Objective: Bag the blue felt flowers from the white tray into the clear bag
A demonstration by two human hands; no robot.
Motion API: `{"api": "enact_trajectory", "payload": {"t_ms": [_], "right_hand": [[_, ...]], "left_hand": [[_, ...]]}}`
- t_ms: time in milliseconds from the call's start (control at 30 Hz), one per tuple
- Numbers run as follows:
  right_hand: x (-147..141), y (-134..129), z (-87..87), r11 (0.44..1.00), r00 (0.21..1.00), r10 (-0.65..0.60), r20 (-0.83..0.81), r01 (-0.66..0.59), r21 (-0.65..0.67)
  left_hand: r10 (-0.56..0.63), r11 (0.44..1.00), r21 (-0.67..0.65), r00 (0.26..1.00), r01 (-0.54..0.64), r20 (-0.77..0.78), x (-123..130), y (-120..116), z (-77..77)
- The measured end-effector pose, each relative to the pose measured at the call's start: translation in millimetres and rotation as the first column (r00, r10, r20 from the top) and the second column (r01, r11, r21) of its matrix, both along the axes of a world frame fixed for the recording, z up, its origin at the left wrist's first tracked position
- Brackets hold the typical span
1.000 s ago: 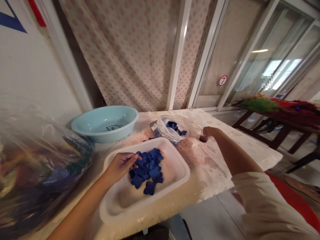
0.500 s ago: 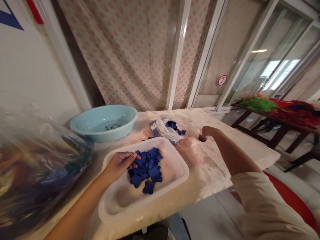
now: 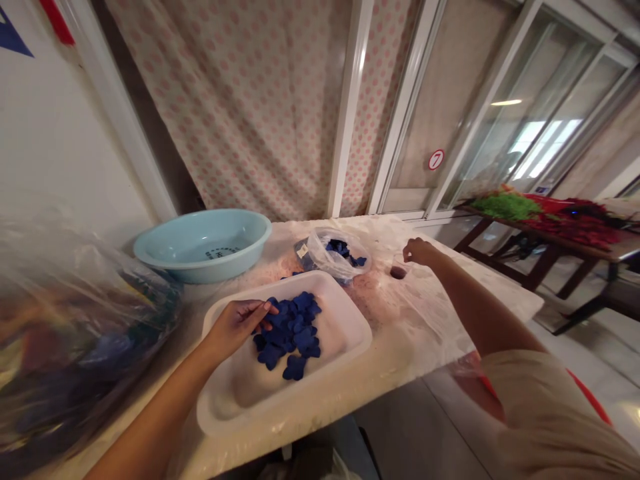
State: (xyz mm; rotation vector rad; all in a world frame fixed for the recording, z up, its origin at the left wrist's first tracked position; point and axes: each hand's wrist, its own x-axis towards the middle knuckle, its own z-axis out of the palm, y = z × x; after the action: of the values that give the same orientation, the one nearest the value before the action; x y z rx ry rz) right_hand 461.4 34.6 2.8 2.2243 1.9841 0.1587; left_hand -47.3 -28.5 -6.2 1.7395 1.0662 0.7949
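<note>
Bulging bag: the large clear plastic bag (image 3: 90,327) sits left of your left hand, cut off by the view's edge, its mixed-colour contents too blurred to name.
Basin: the pale-blue rounded basin (image 3: 247,252) stands beyond your left hand, its dark lettering hard to read.
Left hand: your left hand (image 3: 240,325) is narrow, thumb and fingers close together at the pile; you cannot tell whether they pinch a piece.
Pile: deep-blue, thin, lobed flower-shaped pieces (image 3: 295,327) lie heaped just right of those fingertips, in the white rectangular tray (image 3: 345,330); overlaps hide many outlines.
Small bag: the translucent plastic bag (image 3: 325,262) between your hands contains more blue pieces, partly veiled.
Right hand: your right hand (image 3: 419,252) is narrow, fingers curled; whether it holds anything is unclear.
</note>
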Motion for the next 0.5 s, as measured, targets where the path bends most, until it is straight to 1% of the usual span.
{"api": "enact_trajectory", "payload": {"t_ms": [100,233,367,500], "right_hand": [[-4.9,-4.1,1.2,1.000,0.998,0.013,0.054,-0.014,0.016],[-8.8,-5.7,3.4,0.999,0.996,0.033,0.086,-0.035,0.022],[-8.3,-4.5,5.8,0.998,0.994,0.069,0.083,-0.069,0.005],[-5.6,-2.1,6.9,0.994,0.993,0.108,0.046,-0.108,0.002]], "left_hand": [[-0.013,1.000,0.004,1.000,0.013,-0.002,0.3,-1.0,0.8],[-0.015,1.000,0.018,1.000,0.015,0.001,1.3,-0.3,0.6],[-0.004,0.999,0.033,1.000,0.004,-0.005,2.1,0.2,0.4],[-0.005,0.999,0.033,1.000,0.006,-0.016,2.3,-0.4,1.1]]}}
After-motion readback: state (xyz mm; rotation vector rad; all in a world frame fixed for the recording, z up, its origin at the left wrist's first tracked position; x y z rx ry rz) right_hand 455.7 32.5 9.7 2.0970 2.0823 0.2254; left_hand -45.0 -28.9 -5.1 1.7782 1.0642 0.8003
